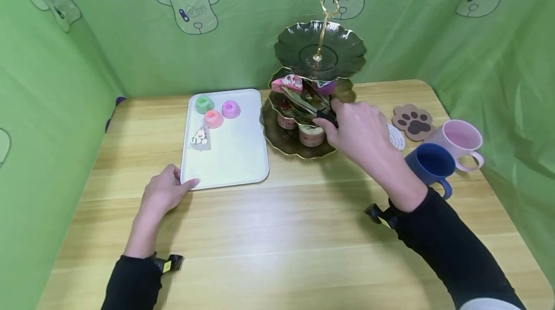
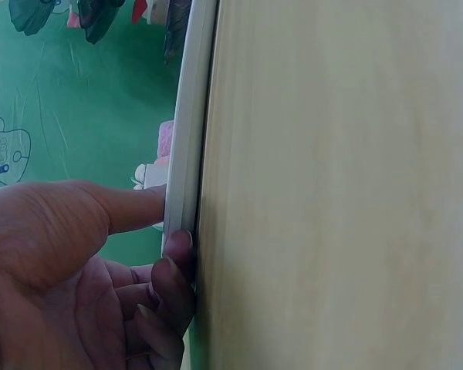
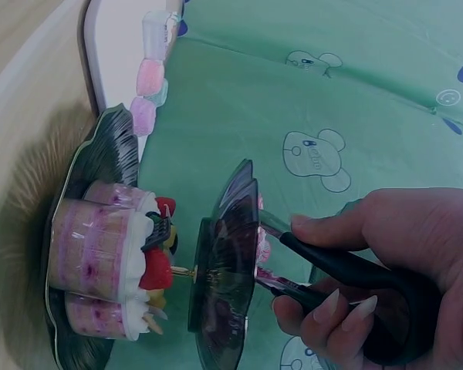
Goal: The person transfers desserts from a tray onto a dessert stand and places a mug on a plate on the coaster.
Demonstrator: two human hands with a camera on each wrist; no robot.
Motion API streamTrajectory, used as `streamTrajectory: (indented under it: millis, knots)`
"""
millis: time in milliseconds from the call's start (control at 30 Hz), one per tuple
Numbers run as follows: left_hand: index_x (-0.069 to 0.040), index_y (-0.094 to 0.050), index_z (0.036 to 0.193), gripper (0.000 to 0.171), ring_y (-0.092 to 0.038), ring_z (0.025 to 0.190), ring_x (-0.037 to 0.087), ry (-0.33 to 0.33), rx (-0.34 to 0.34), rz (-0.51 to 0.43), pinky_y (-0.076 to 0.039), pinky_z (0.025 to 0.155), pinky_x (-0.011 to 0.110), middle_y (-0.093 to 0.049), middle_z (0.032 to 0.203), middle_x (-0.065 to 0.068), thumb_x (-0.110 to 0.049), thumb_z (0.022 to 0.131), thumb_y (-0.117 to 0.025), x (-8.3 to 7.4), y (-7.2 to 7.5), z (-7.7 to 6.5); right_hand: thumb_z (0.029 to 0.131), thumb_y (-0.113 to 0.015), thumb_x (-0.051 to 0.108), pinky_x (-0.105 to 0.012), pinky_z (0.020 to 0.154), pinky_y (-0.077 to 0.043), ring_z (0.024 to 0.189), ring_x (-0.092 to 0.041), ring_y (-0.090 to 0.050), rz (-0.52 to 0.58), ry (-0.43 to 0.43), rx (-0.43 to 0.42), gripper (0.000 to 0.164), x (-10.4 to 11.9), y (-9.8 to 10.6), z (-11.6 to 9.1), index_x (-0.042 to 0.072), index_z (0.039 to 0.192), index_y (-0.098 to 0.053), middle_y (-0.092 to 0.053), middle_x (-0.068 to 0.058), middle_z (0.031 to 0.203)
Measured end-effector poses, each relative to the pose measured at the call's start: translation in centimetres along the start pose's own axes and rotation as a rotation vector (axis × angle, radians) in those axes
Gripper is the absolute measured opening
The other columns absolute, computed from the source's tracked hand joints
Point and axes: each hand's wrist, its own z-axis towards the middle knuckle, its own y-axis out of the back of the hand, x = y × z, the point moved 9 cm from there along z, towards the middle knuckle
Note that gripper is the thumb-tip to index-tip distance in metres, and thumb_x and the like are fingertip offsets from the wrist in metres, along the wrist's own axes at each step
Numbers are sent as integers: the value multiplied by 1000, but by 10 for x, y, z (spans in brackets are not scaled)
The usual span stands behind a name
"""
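My left hand (image 1: 164, 191) pinches the near left corner of a white tray (image 1: 236, 158), thumb over the rim and fingers curled at its edge. On the tray lie a green, a coral and a purple ring-shaped cake (image 1: 231, 109), plus a white cake slice (image 1: 201, 137). My right hand (image 1: 363, 130) grips black-handled tongs (image 3: 355, 270). Their tips reach over the middle tier of a dark, gold-rimmed three-tier stand (image 1: 303, 54), between a pink cake slice (image 1: 287, 83) and a purple slice (image 1: 325, 87). Whether the tips touch a slice, I cannot tell.
Layered round cakes (image 3: 100, 250) sit on the stand's bottom tier. To the right are a paw-shaped coaster (image 1: 413, 122), a round white coaster (image 1: 396, 137), a blue mug (image 1: 429, 163) beside my right forearm, and a pink mug (image 1: 459, 137). Green cloth (image 1: 247, 25) surrounds the table.
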Motion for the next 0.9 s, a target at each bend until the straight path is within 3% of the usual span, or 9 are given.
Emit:
streamTrajectory:
  millis: [433, 567, 700, 900]
  knots:
    - [4, -52, 114, 55, -55, 80, 32, 10, -4, -15, -41, 69, 38, -61, 93, 18, -46, 100, -71, 0, 0, 0, 101, -67, 49, -51, 50, -46, 59, -38, -57, -5, -42, 98, 51, 3, -11, 6, 3, 81, -56, -55, -16, 66]
    - [4, -53, 114, 55, -55, 80, 31, 9, -7, -10, -41, 69, 38, -61, 93, 18, -46, 100, -71, -2, 0, 1, 102, -67, 51, -47, 49, -43, 56, -35, -55, -16, -45, 110, 54, 6, -8, 0, 2, 81, -56, -54, -14, 64]
    - [4, -53, 114, 55, -55, 80, 31, 12, -6, -8, -41, 69, 38, -60, 92, 17, -46, 100, -71, -1, 0, 0, 103, -64, 53, -45, 48, -41, 57, -35, -55, -18, -60, 124, 56, 8, 0, -8, -1, 89, -59, -54, -14, 65]
    - [4, -52, 113, 56, -55, 78, 30, 12, 1, -16, -41, 67, 38, -59, 90, 16, -48, 100, -71, -1, 1, 0, 103, -63, 53, -46, 44, -40, 53, -37, -56, -25, -38, 74, 65, 12, 17, -18, -11, 109, -64, -54, -15, 64]
